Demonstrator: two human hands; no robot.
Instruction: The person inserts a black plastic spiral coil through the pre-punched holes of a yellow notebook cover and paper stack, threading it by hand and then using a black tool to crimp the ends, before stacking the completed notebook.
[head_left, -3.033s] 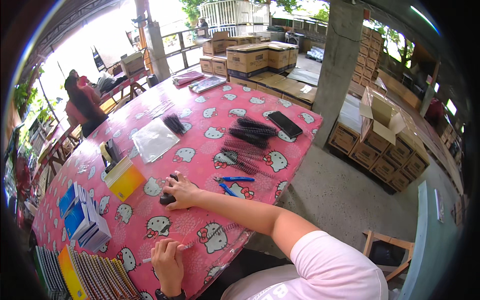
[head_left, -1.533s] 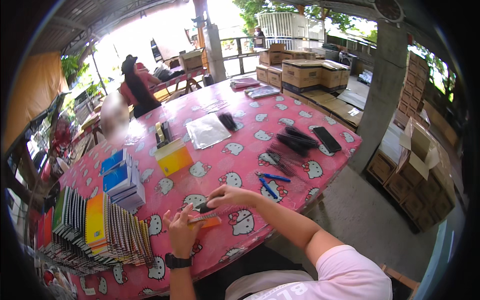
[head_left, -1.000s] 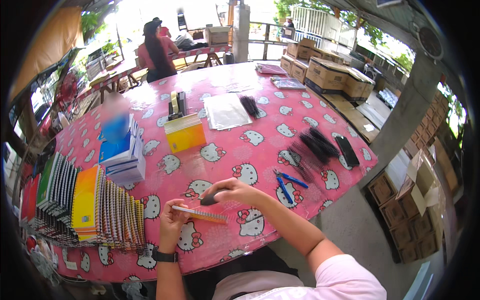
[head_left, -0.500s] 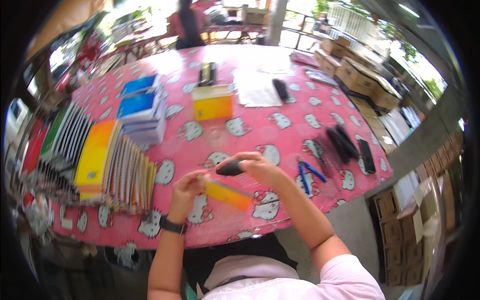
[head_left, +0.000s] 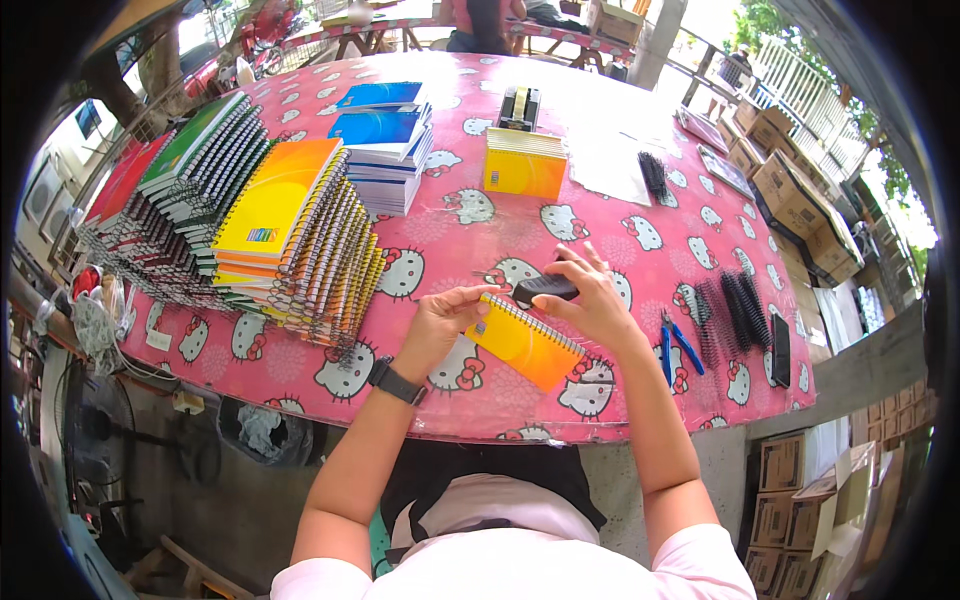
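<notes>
A small spiral notebook (head_left: 530, 345) with a yellow-orange cover lies slanted in front of me, its dark wire coil along the upper edge. My left hand (head_left: 445, 325) pinches its upper left corner by the coil's end, fingertips pressed together. Just above the coil, my right hand (head_left: 595, 300) holds a black rounded tool (head_left: 545, 290) between thumb and fingers, with some fingers raised and spread. The tool's exact kind does not show.
Stacked spiral notebooks (head_left: 290, 220) stand at left, blue-covered pads (head_left: 375, 135) behind them. Unbound yellow booklets (head_left: 525, 165) stand farther back. Blue-handled pliers (head_left: 680, 350), black coils (head_left: 742, 310) and a phone (head_left: 780, 350) lie at right. Cardboard boxes (head_left: 800, 195) line the right side.
The view has shifted, so the table sits farther right and higher. My right hand's fingers have spread more around the black tool. The notebook stays in my left hand.
</notes>
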